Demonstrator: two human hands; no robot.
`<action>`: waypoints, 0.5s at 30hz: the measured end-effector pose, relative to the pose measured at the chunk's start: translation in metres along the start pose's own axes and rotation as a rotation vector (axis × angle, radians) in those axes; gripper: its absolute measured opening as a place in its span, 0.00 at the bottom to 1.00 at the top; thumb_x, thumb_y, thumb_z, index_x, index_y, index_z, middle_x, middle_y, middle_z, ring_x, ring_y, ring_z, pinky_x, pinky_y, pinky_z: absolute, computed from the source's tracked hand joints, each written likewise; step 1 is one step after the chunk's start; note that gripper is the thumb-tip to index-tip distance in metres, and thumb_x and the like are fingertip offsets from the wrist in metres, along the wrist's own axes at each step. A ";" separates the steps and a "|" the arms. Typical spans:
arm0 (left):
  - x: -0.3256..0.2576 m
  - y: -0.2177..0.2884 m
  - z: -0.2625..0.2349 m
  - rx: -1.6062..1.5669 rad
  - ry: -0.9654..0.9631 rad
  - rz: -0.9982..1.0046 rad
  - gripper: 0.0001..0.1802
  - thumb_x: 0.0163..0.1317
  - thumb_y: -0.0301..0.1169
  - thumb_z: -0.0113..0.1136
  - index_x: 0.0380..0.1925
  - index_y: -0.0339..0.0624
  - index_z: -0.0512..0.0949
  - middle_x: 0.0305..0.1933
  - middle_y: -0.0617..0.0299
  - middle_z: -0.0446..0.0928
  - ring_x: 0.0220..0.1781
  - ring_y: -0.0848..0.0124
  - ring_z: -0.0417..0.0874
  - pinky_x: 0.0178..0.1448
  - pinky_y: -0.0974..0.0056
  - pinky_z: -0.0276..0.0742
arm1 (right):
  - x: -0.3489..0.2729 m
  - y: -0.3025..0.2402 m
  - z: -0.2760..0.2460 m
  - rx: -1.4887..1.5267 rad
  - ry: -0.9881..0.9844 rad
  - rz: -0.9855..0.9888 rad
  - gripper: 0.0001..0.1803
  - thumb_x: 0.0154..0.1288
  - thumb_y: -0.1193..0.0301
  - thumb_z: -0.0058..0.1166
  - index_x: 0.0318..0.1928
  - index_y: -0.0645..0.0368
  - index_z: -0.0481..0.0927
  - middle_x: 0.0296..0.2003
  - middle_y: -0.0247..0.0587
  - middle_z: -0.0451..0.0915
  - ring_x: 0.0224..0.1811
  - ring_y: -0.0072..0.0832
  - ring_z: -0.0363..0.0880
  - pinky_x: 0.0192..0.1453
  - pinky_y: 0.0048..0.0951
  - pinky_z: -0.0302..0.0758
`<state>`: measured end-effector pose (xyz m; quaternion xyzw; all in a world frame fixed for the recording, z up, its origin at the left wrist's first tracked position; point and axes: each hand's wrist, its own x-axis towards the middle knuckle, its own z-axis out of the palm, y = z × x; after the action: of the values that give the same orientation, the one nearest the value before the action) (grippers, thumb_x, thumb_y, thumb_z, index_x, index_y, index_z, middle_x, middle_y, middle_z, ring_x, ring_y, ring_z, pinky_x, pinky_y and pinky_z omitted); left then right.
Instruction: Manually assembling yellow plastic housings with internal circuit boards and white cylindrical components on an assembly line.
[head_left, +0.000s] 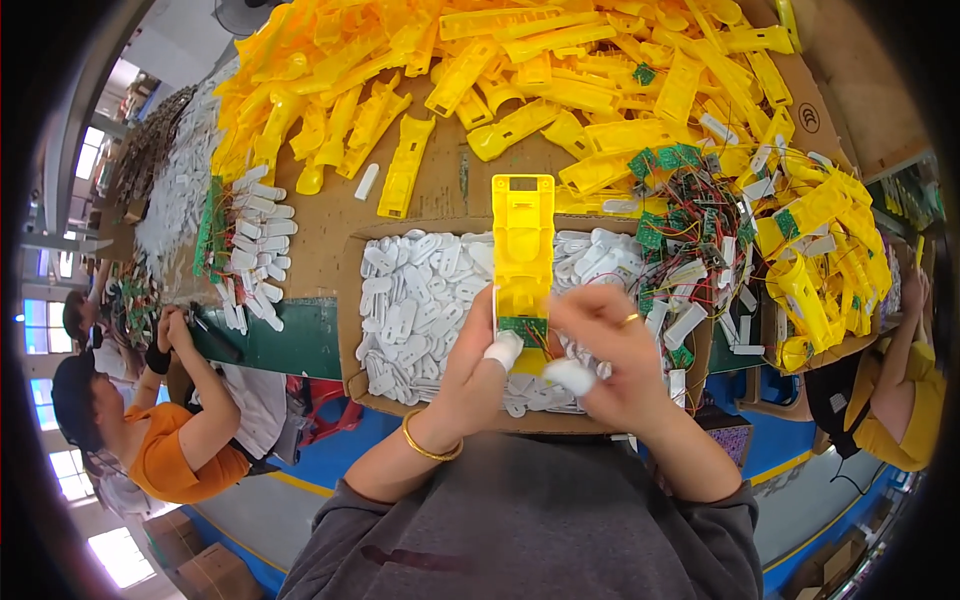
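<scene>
Two bare hands are at work over a brown cardboard box [352,372] full of smooth, flat white plastic pieces [408,312]. The left hand [472,362] holds a long, shiny yellow plastic shell [523,215] near its close end. Its fingers are bent at the shell's left side, and its thumb, in a soft white cover [505,348], presses by a flat green circuit board [523,327]. The board sits in the shell's close end.

The right hand [610,345] is just beside the shell's right side. Its fingers are curled, but they are blurry, so I cannot tell if they pinch anything. A white cover on this hand is blurry too.

The yellow shell is hollow, like a thin tray, with straight sides, little ridges and a round-edged dip in the middle. It is over the box, between the hands. Its long way runs straight out from the person. The far end, with a slot in it, points at a big, messy heap of hard yellow plastic shells [560,85]. On the right is a tangle of green boards and thin, bendy wires [695,205].
</scene>
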<state>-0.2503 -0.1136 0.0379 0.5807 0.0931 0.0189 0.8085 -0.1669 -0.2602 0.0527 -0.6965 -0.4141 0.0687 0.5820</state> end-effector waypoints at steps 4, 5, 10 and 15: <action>0.010 0.002 0.017 -0.158 -0.185 -0.098 0.28 0.58 0.22 0.34 0.61 0.32 0.51 0.55 0.55 0.65 0.58 0.68 0.66 0.63 0.64 0.60 | -0.003 0.013 -0.017 0.559 -0.010 0.516 0.19 0.56 0.77 0.57 0.50 0.65 0.73 0.35 0.34 0.77 0.34 0.20 0.75 0.33 0.19 0.73; 0.011 0.003 0.023 -0.061 -0.169 -0.050 0.29 0.59 0.23 0.35 0.62 0.32 0.50 0.56 0.54 0.64 0.59 0.67 0.65 0.63 0.64 0.59 | -0.004 0.011 -0.022 0.568 -0.024 0.562 0.18 0.57 0.77 0.56 0.49 0.66 0.73 0.36 0.34 0.78 0.33 0.18 0.76 0.33 0.18 0.73; 0.027 0.002 0.037 0.221 -0.185 0.006 0.29 0.61 0.25 0.36 0.63 0.32 0.49 0.58 0.53 0.62 0.60 0.67 0.64 0.63 0.63 0.58 | -0.014 0.012 -0.029 0.570 0.098 0.563 0.15 0.59 0.77 0.55 0.48 0.67 0.74 0.36 0.36 0.80 0.34 0.17 0.77 0.36 0.18 0.73; 0.024 0.002 0.045 0.213 -0.171 0.033 0.26 0.61 0.25 0.35 0.60 0.31 0.53 0.52 0.54 0.68 0.53 0.69 0.69 0.58 0.65 0.64 | -0.013 0.010 -0.038 0.588 0.037 0.587 0.15 0.59 0.77 0.55 0.47 0.66 0.75 0.36 0.34 0.79 0.36 0.16 0.76 0.39 0.18 0.72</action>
<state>-0.2188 -0.1517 0.0504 0.6642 0.0158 -0.0273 0.7469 -0.1486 -0.2974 0.0511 -0.5904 -0.1500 0.3345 0.7191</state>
